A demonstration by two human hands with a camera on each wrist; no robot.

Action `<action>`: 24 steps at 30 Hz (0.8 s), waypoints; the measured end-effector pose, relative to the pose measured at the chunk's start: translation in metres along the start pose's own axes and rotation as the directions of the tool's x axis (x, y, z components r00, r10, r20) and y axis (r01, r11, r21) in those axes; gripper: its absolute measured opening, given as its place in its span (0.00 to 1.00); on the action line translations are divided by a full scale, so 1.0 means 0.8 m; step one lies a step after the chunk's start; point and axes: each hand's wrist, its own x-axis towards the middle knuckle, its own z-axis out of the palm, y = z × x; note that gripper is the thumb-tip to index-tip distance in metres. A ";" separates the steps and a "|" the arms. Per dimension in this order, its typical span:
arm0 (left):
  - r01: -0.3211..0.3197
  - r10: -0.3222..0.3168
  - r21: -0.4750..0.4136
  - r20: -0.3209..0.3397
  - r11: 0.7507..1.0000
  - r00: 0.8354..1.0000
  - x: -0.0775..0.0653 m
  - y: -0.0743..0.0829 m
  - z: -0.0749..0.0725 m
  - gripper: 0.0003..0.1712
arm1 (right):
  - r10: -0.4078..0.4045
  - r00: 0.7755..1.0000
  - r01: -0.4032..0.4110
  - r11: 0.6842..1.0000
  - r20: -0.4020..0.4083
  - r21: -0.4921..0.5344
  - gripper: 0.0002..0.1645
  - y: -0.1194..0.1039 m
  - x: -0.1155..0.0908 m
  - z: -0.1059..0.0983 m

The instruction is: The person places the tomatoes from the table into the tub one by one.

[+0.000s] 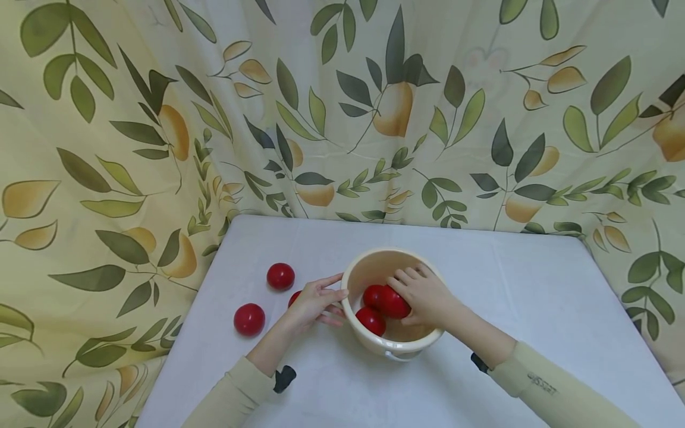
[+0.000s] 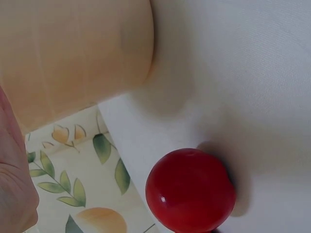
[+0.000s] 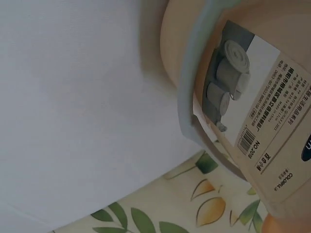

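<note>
A cream plastic bucket (image 1: 369, 351) stands on the table, holding several glossy, round red fruits that look like apples. Inside it, my right hand (image 1: 425, 297) grips one red apple (image 1: 395, 303), with fingers over its top. Two other apples, a front one (image 1: 370, 321) and a back one (image 1: 373, 296), lie against it. My left hand (image 1: 310, 304) touches the bucket's left side, fingers extended at the rim. Beside that hand is a partly hidden apple (image 1: 294, 297), and the left wrist view shows an apple (image 2: 190, 190) near the bucket.
Two more apples, a far one (image 1: 280, 277) and a near one (image 1: 249, 320), lie on the white tabletop (image 1: 514, 309) to the left. The bucket's pale handle (image 3: 187, 97) hangs beside its printed label (image 3: 262, 107). A leaf-patterned curtain (image 1: 342, 119) borders the table's back and sides.
</note>
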 end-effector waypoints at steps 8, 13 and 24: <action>0.007 -0.006 0.010 -0.014 1.000 1.000 -0.003 0.003 0.001 0.33 | -0.047 0.983 0.072 0.988 0.178 -0.135 0.47 -0.004 0.001 0.010; 0.010 -0.010 0.012 -0.013 1.000 1.000 0.000 -0.001 0.000 0.34 | -0.031 0.961 0.102 0.963 0.274 -0.248 0.47 -0.006 0.002 0.013; 0.017 -0.017 0.012 -0.024 1.000 1.000 0.002 -0.001 0.001 0.34 | -0.020 0.924 0.152 0.936 0.382 -0.319 0.32 -0.013 0.009 0.009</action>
